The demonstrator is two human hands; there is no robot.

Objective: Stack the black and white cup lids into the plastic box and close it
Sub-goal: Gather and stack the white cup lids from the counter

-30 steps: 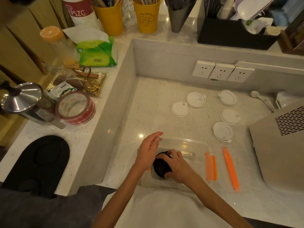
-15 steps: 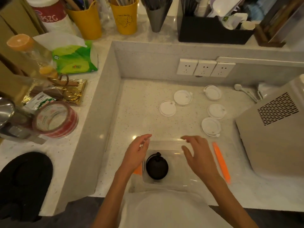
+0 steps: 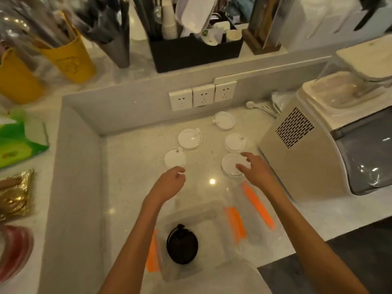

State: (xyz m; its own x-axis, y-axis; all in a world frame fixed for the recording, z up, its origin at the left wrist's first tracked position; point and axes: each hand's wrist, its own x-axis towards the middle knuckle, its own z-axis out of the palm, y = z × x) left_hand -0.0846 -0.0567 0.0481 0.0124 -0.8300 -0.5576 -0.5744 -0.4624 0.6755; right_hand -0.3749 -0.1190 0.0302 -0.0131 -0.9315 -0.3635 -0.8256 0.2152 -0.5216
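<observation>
Black lids (image 3: 182, 244) sit in the plastic box (image 3: 209, 230), down between the person's arms, so that part looks done. Five white lids (image 3: 189, 138) wait on the worktop (image 3: 131, 166), and the box lid (image 3: 252, 219) lies off under the right arm. The right hand (image 3: 255, 169) is spread wide over the nearest white lid (image 3: 229, 166), holding nothing. The left hand (image 3: 169, 184) is loosely curled, empty, right at another white lid (image 3: 175, 158); I cannot tell if it touches.
</observation>
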